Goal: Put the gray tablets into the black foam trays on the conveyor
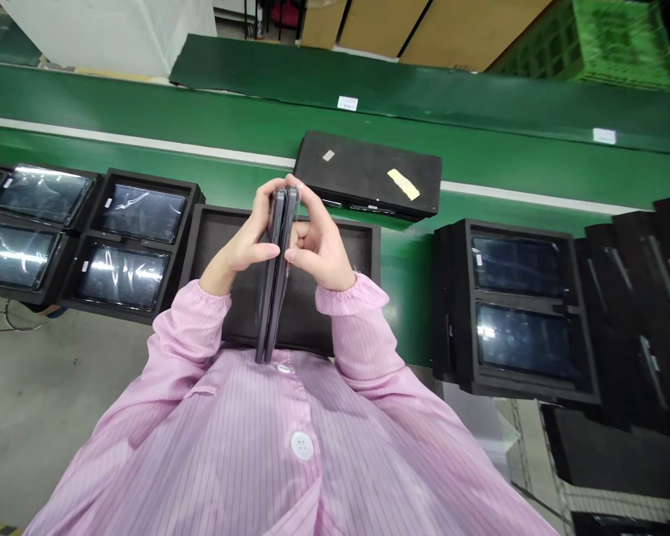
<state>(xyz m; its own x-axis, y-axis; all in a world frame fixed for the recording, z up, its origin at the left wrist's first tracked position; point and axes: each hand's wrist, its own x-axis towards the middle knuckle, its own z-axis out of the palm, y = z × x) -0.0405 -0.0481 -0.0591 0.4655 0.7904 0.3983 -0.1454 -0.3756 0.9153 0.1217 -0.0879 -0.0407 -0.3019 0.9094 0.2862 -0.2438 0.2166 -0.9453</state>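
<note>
Showing edge-on are two slim dark tablets (pixel 280 279).

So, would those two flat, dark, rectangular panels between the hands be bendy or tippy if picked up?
The panels are probably stiff, since their long edges look straight. They'd likely tip if stood alone: they're thin, and the left hand and right hand hold them on edge.

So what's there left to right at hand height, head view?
Black trays holding glossy rectangular screens, left hand, two thin dark flat devices, right hand, black tray with two dark screens, blurred row of black objects.
</note>
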